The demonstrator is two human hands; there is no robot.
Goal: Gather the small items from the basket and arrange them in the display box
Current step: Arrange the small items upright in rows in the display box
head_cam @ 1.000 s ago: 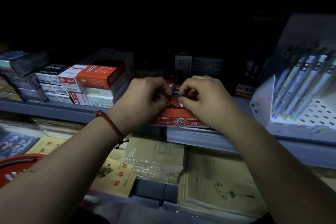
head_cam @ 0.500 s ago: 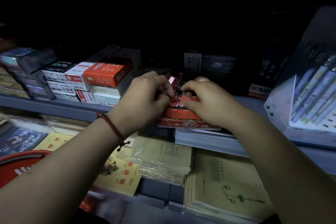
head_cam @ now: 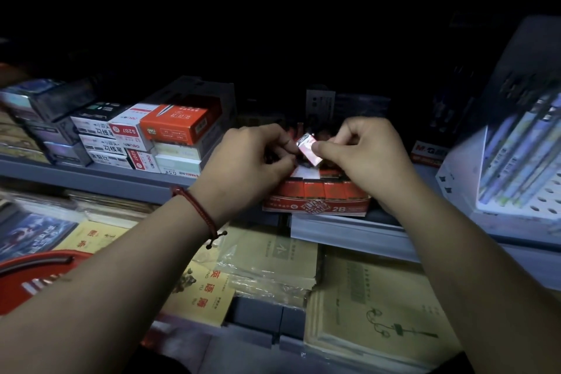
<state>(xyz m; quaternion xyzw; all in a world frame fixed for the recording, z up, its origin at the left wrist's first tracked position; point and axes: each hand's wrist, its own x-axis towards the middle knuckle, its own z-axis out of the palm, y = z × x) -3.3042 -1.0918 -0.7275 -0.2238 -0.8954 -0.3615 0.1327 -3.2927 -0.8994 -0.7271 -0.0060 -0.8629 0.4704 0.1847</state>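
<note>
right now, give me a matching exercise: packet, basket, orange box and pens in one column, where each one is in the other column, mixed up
Things
1. packet
2. basket
3. orange box
4. pens

Places
a. in the white rack at the far right
b. bottom left, below the shelf
c. on top of the stacked boxes at the left of the shelf
d. pinched by the right hand above the display box

Pairs: 1-d, 2-b, 3-c, 4-a
</note>
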